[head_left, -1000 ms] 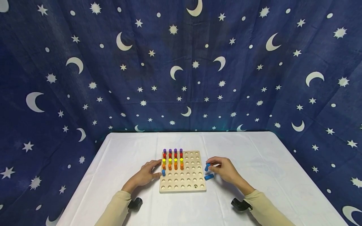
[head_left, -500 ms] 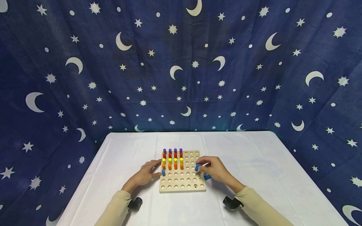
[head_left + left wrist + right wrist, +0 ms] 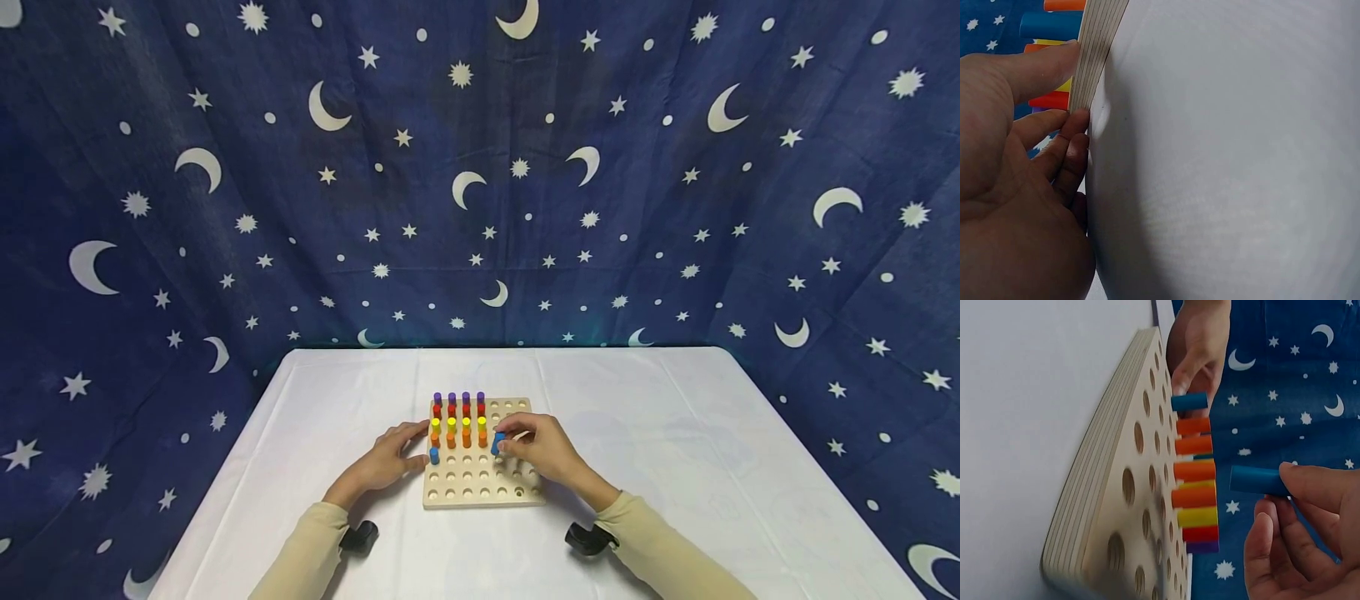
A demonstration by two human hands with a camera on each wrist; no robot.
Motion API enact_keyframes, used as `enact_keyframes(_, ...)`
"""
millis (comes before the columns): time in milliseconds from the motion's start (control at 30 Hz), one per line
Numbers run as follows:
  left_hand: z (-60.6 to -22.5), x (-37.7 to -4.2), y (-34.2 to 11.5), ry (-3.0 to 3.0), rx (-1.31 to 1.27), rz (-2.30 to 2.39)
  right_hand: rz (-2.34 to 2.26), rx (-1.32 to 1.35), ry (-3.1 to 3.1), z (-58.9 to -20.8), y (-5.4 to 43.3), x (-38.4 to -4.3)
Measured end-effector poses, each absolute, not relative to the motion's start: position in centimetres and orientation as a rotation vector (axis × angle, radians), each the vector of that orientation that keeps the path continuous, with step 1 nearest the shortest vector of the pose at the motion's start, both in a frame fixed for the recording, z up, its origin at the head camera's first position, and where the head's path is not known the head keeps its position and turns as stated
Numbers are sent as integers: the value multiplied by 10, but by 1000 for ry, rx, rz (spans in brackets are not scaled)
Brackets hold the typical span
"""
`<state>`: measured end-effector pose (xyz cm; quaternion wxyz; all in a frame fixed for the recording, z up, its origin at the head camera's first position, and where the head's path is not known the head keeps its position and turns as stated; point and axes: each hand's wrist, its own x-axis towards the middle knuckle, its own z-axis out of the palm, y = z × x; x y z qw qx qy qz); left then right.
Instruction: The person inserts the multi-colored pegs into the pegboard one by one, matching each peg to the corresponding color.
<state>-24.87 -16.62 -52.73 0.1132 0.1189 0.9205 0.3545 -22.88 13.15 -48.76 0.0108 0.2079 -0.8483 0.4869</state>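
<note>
My right hand [image 3: 546,452] pinches a blue peg [image 3: 498,443] between thumb and fingers, over the wooden pegboard [image 3: 476,485]. In the right wrist view the held peg [image 3: 1257,480] is apart from the board's holed face [image 3: 1119,506]. The left hand [image 3: 386,458] touches the board's left edge, its thumb [image 3: 1047,69] and fingertips against the layered side [image 3: 1094,50]. One blue peg [image 3: 434,456] stands in the leftmost hole beside that thumb. Behind it are rows of orange [image 3: 467,440], yellow [image 3: 466,424], red [image 3: 466,410] and purple pegs [image 3: 466,397].
The board lies on a table with a white cloth [image 3: 637,417]. A dark blue curtain with moons and stars [image 3: 480,167] hangs behind and at both sides. Bare holes fill the board's right side and front rows. Black wrist cameras [image 3: 360,540] sit below both hands.
My right hand has carried the blue peg leftward from beside the board to above it. A second loose blue peg at the board's right is now hidden. The left hand stays put.
</note>
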Motion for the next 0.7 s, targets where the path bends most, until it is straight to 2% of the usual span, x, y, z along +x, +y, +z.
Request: enact_keyframes(700,-527,-249,-167,2705,385,1056,1596,657,-2596,-491,90,-226)
